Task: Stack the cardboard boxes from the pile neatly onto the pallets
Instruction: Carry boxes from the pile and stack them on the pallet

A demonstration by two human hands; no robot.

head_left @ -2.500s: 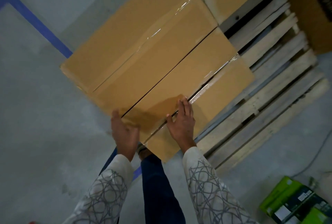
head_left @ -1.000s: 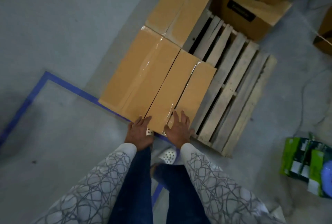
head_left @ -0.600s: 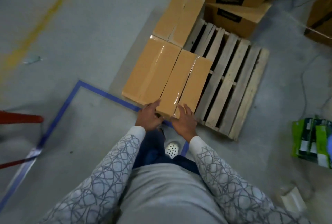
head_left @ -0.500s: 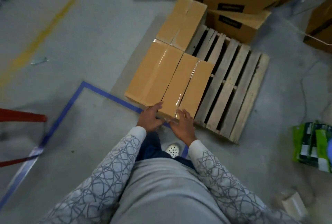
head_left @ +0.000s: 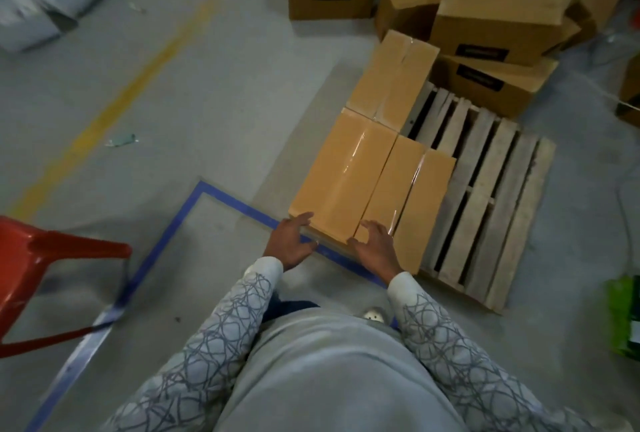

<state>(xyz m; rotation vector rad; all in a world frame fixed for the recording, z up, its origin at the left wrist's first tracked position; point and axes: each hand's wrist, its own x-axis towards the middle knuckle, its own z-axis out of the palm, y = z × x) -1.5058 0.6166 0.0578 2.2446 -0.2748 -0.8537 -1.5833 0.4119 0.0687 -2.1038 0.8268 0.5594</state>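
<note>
Three taped cardboard boxes lie flat on the left part of a wooden pallet (head_left: 485, 196): a near left box (head_left: 341, 177), a near right box (head_left: 412, 196) and a far box (head_left: 393, 78). My left hand (head_left: 291, 241) hovers open at the near left box's front corner, fingers apart, holding nothing. My right hand (head_left: 375, 248) is open in front of the near right box's front edge, slightly off it. A pile of brown boxes (head_left: 491, 19) with black labels stands behind the pallet.
Blue floor tape (head_left: 194, 210) marks a corner just in front of the pallet. A red plastic chair (head_left: 38, 276) is at the left edge. A green carton (head_left: 623, 321) sits on the floor at the right. A yellow floor line (head_left: 131, 96) runs diagonally at far left.
Both hands have come off the near right box's front edge and spread open. The view has risen and pulled back, showing the pile and the red chair.
</note>
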